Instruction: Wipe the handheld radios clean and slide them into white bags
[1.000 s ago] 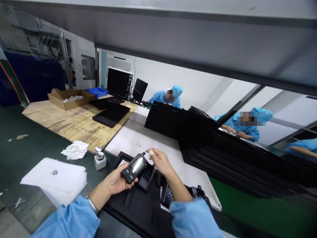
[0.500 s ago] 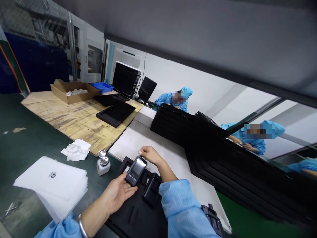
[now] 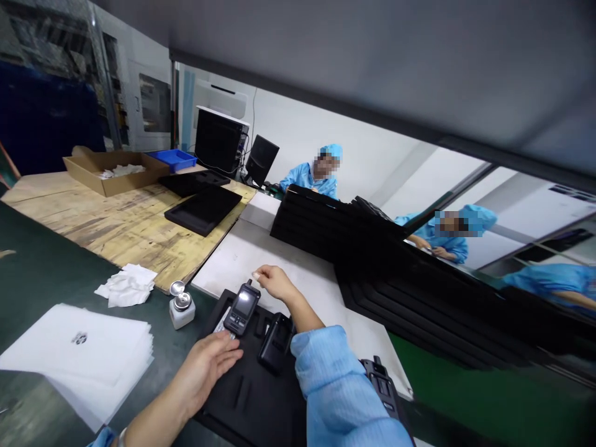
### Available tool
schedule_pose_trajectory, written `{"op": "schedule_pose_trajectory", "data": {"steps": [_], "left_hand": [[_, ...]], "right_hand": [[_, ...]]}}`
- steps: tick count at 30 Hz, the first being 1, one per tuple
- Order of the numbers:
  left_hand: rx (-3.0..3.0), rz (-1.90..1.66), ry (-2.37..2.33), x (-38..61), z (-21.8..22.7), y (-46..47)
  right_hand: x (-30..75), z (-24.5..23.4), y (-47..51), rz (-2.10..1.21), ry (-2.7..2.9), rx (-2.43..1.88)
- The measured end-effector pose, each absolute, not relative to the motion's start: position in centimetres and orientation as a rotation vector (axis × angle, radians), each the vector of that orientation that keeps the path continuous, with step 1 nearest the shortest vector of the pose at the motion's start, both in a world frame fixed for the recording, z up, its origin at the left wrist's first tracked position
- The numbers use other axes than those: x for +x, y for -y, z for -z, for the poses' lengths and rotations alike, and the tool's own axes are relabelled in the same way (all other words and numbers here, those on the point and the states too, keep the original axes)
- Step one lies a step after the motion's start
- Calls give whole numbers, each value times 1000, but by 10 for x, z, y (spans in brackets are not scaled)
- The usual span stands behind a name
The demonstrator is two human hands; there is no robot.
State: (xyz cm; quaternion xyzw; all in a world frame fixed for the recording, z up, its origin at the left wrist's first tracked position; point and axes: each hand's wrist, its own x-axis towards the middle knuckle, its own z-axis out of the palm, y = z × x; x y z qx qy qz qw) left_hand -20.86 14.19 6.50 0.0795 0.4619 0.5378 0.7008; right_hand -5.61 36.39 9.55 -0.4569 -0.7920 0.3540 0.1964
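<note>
A black handheld radio [image 3: 242, 308] with a screen, keys and a stub antenna lies at the upper left of a black foam tray [image 3: 265, 406]. My left hand [image 3: 209, 366] is open just below it, fingers stretched out, palm turned up; whether a fingertip still touches the radio's lower end is unclear. Beyond the antenna, my right hand [image 3: 277, 284] has thumb and fingers pinched together. Something small and whitish shows at its fingertips, too small to name. Right of the radio, a black charger cradle [image 3: 275, 343] sits in the tray.
A white pump bottle [image 3: 181, 309], crumpled tissues [image 3: 126, 285] and a stack of white sheets [image 3: 79, 347] lie to the left. Another radio [image 3: 380, 380] lies right of my sleeve. Stacked black trays [image 3: 335, 230] rise ahead. Co-workers [image 3: 311, 174] in blue sit behind. A shelf [image 3: 372, 68] overhangs.
My left hand has let go of the radio and drawn down from it; the radio now rests in the tray. My right hand has come off its top end. The view has shifted right.
</note>
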Motion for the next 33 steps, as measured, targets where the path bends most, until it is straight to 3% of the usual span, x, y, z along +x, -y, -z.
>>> {"op": "schedule_pose_trajectory", "data": {"steps": [6, 10, 17, 25, 33], "left_hand": [[1233, -1145, -1448, -174, -67, -135], [1486, -907, -1590, -118, -70, -158], [1077, -1050, -1359, -114, -65, -177], [696, -942, -803, -136, -66, -158], [147, -950, -644, -123, -63, -160]], "right_hand": [[40, -113, -307, -850, 2033, -1374], [79, -103, -272, -863, 1957, -1456], [94, -93, -265, -911, 1877, -1442], [67, -107, -276, -1137, 1962, -1223], [52, -99, -306, -1212, 2006, -1257]]}}
